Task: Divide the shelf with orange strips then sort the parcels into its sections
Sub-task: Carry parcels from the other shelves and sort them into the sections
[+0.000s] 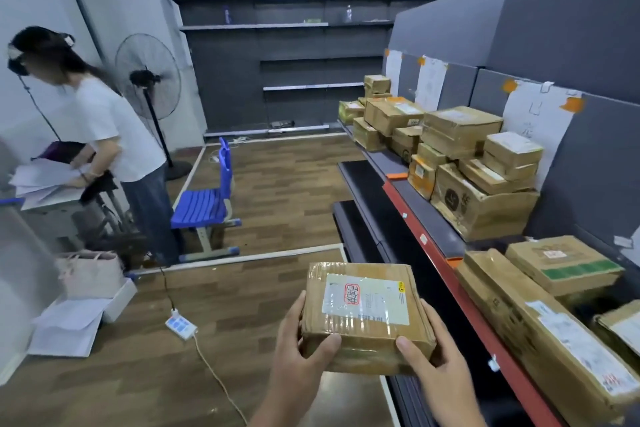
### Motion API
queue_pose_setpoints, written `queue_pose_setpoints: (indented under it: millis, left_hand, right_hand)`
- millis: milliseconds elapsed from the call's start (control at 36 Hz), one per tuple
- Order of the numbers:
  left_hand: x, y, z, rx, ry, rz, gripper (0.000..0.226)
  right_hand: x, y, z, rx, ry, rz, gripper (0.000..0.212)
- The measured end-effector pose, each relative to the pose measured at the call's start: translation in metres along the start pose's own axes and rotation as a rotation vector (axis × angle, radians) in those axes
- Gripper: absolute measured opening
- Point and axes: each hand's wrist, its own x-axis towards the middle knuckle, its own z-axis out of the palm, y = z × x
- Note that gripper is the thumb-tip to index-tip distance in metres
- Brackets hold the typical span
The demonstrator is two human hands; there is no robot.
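Down at the bottom of the head view I've got a small taped parcel (365, 317) held out in front of me, over the floor and just left of the shelf's red front edge (460, 281). Left hand (298, 354) is wrapped round its near left corner, thumb on top, and the right hand (434, 354) does the same on the near right corner, so both hands are closed on the box, label facing up with a red stamp on it. I can't read the label from here, too smeary. Looks to me like the dividing part is at least partly done: there's an orange strip (396, 176) lying across the shelf (426, 204) further along, and another orange bit (454, 257) nearer me, with a big stack of parcels (474, 163) sitting between them. More boxes (540, 315) lie in the section closest to me, and paper sheets (535, 128) are taped to the back panel with orange tape, probably section labels, though I can't make them out. So I'd say we're in the sorting stage with this one parcel in hand. Next move, I reckon, is working out which section it belongs to from the label, then swinging it right and setting it down in a free spot without knocking that leaning stack over.
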Motion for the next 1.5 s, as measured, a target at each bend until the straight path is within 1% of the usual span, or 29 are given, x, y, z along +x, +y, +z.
queue_pose_setpoints:
  millis: [111,222,278,361,389,472,528,583,639,667,778,833,944,1000,1083,1111,1194,1333,1361,1444,1500]
  left_hand:
    - [0.043,0.005,0.013,-0.030,-0.020,-0.022,0.085]
    - [0.085,0.005,0.019,-0.040,-0.009,-0.041,0.081]
    - [0.108,0.003,0.020,-0.034,-0.023,-0.047,0.080]
    - [0.141,0.002,0.016,-0.030,-0.046,-0.046,0.080]
    - [0.152,0.002,0.014,-0.025,-0.063,-0.042,0.081]
    - [0.188,-0.003,0.005,-0.035,-0.114,-0.041,0.083]
    - [0.213,-0.007,-0.005,-0.034,-0.144,-0.041,0.085]
    - [0.239,-0.009,-0.015,-0.038,-0.168,-0.037,0.088]
    - [0.266,-0.009,-0.023,-0.048,-0.198,-0.029,0.087]
    - [0.279,-0.009,-0.027,-0.049,-0.212,-0.025,0.085]
    - [0.328,-0.008,-0.043,-0.060,-0.248,-0.009,0.083]
    - [0.349,-0.010,-0.048,-0.062,-0.263,-0.012,0.083]
    - [0.383,-0.013,-0.052,-0.062,-0.285,-0.017,0.084]
    - [0.399,-0.015,-0.052,-0.056,-0.300,-0.012,0.085]
    - [0.426,-0.018,-0.043,-0.068,-0.328,-0.019,0.083]
    - [0.435,-0.018,-0.039,-0.073,-0.339,-0.017,0.082]
    - [0.462,-0.015,-0.020,-0.095,-0.388,-0.014,0.083]
    - [0.512,-0.008,0.022,-0.098,-0.471,0.015,0.088]
    - [0.522,-0.004,0.033,-0.097,-0.490,0.023,0.088]
    - [0.551,0.004,0.067,-0.096,-0.553,0.037,0.086]
    - [0.566,0.010,0.088,-0.077,-0.603,0.053,0.084]
  right_hand:
    - [0.041,-0.008,0.003,-0.021,0.058,-0.003,0.064]
    - [0.078,-0.002,0.008,-0.038,0.081,0.004,0.067]
    - [0.095,0.003,0.012,-0.031,0.085,0.013,0.074]
    - [0.119,0.007,0.025,-0.054,0.126,0.025,0.097]
    - [0.127,0.006,0.031,-0.059,0.149,0.029,0.098]
    - [0.151,0.005,0.051,-0.062,0.194,0.019,0.078]
    - [0.167,0.005,0.066,-0.067,0.225,0.025,0.071]
    - [0.183,0.006,0.082,-0.082,0.265,0.042,0.074]
    - [0.198,0.008,0.097,-0.102,0.310,0.049,0.088]
    - [0.206,0.009,0.104,-0.104,0.331,0.051,0.091]
    - [0.236,0.008,0.136,-0.099,0.384,0.041,0.093]
    - [0.250,0.007,0.151,-0.099,0.408,0.037,0.092]
    - [0.275,0.006,0.169,-0.117,0.450,0.049,0.078]
    - [0.288,0.007,0.173,-0.123,0.469,0.061,0.078]
    - [0.311,0.009,0.173,-0.126,0.500,0.069,0.085]
    - [0.319,0.011,0.172,-0.134,0.513,0.072,0.084]
    - [0.344,0.012,0.164,-0.119,0.556,0.089,0.072]
    - [0.391,0.013,0.143,-0.073,0.630,0.081,0.060]
    - [0.401,0.011,0.138,-0.071,0.647,0.075,0.061]
    - [0.424,0.004,0.121,-0.072,0.715,0.045,0.074]
    - [0.434,-0.004,0.110,-0.063,0.758,0.044,0.072]
